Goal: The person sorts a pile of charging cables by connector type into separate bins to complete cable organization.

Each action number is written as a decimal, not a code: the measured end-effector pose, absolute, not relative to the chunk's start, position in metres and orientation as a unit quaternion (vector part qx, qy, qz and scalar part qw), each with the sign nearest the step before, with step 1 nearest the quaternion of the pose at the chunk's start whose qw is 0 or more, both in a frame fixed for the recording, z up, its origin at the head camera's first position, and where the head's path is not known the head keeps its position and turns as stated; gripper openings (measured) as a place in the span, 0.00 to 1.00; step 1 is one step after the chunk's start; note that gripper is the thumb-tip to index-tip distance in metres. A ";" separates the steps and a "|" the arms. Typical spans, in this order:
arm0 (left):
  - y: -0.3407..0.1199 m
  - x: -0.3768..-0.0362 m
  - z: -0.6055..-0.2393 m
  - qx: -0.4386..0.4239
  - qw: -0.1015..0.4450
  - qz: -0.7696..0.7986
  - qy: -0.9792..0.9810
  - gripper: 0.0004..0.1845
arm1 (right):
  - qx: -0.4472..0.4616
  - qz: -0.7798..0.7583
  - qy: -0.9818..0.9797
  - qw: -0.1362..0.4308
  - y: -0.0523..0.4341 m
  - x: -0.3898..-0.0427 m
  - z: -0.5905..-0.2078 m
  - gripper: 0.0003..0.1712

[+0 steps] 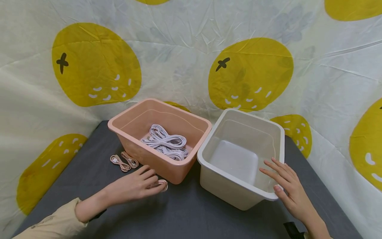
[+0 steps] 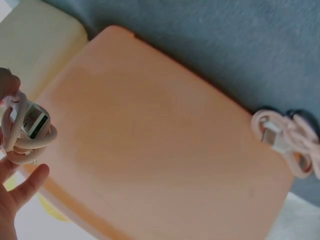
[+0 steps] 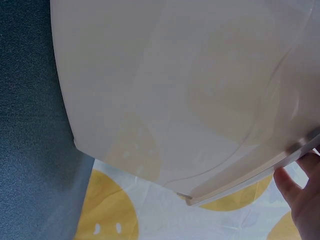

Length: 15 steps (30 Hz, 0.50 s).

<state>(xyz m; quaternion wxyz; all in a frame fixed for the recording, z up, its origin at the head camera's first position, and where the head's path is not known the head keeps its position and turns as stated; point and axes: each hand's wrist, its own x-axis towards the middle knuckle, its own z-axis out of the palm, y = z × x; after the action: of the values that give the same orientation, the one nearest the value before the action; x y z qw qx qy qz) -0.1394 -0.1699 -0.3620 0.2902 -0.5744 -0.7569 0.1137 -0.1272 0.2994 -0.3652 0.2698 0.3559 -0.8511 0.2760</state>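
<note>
Dark grey worktop [image 1: 185,212], backed and flanked by a pale cloth [image 1: 179,66] printed with yellow fruit. Two small pink cable coils [image 1: 124,162] lie side by side on the worktop, beyond and to the left of the left fingers, just beside the front wall of the pink bin [image 1: 179,172]; in the left wrist view they show at the bin's far corner. Left hand [image 1: 134,186], sleeve in beige, rests low on the worktop; its fingers [image 1: 150,176] are curled round a coiled pink cable [image 1: 162,184], which sits at the fingertips and close against the pink bin's front wall. The left wrist view shows the coil's loops wrapped about a metal plug [image 2: 35,120], pinched near the fingertips. The pink bin stands directly past the fingers and blocks the way forward; inside it lies a bundle of white cables [image 1: 167,142]. To the right, touching or nearly touching the pink bin, stands a white bin [image 1: 232,191] with its bare floor showing. Right hand [image 1: 290,191] lies over the white bin's near right corner, fingers [image 1: 277,171] straight and spread, reaching over the rim, thumb against the outer edge; holding nothing.
</note>
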 end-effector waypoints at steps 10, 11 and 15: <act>-0.163 -0.138 -0.339 -0.573 0.320 0.149 -0.740 0.22 | 0.356 0.278 -0.850 0.271 0.299 -0.127 -0.365 0.19; -0.162 -0.139 -0.337 -0.573 0.323 0.153 -0.737 0.21 | 0.355 0.278 -0.851 0.270 0.299 -0.127 -0.365 0.19; -0.160 -0.141 -0.324 -0.579 0.330 0.146 -0.731 0.20 | 0.354 0.278 -0.852 0.267 0.299 -0.127 -0.365 0.19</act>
<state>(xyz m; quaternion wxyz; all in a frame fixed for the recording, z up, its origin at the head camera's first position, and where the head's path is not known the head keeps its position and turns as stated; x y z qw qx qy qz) -0.1413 -0.1603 -0.3243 0.3299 -0.5789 -0.7313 0.1460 -0.1270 0.2990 -0.3649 0.2672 0.3538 -0.8522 0.2779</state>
